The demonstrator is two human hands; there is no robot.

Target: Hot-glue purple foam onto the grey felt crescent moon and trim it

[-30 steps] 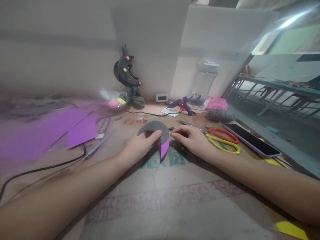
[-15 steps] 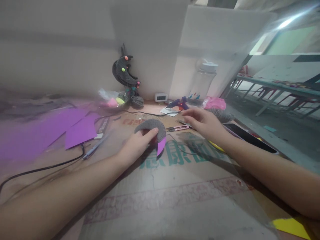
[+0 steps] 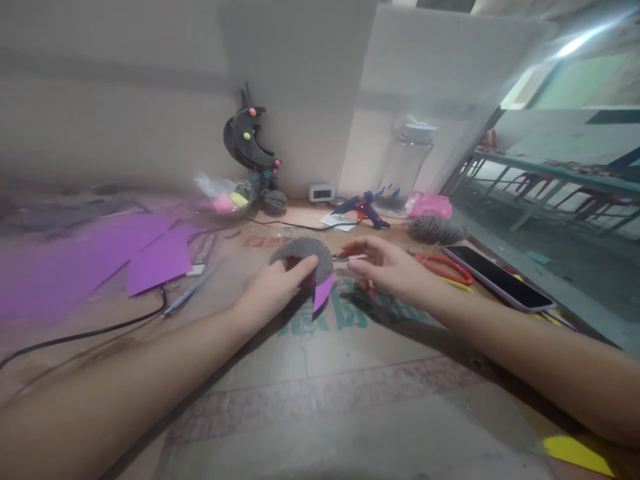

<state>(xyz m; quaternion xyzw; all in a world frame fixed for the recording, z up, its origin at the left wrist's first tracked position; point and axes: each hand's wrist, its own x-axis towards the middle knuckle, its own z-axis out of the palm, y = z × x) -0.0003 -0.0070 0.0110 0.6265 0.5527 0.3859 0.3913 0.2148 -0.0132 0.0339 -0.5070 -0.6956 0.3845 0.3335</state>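
Note:
My left hand (image 3: 270, 293) is closed on a crescent-shaped piece (image 3: 306, 249) wrapped in grey yarn, with its bare purple tip (image 3: 323, 292) pointing down, and holds it on the cardboard (image 3: 320, 393). My right hand (image 3: 393, 270) hovers just right of the crescent, its fingers curled round small pink snips (image 3: 345, 257) whose tip points at the yarn. Most of the snips is hidden by the hand.
Red-handled scissors (image 3: 445, 265) and a phone (image 3: 495, 277) lie to the right, with a grey yarn ball (image 3: 433, 230) and a glue gun (image 3: 363, 208) behind them. Purple sheets (image 3: 155, 260) and a black cable (image 3: 100, 330) lie left. A black crescent ornament (image 3: 245, 140) and a jar (image 3: 407, 163) stand by the wall.
My right hand reached back toward the glue gun and pink snips, then returned beside the crescent with the snips. My left hand kept holding the crescent in place.

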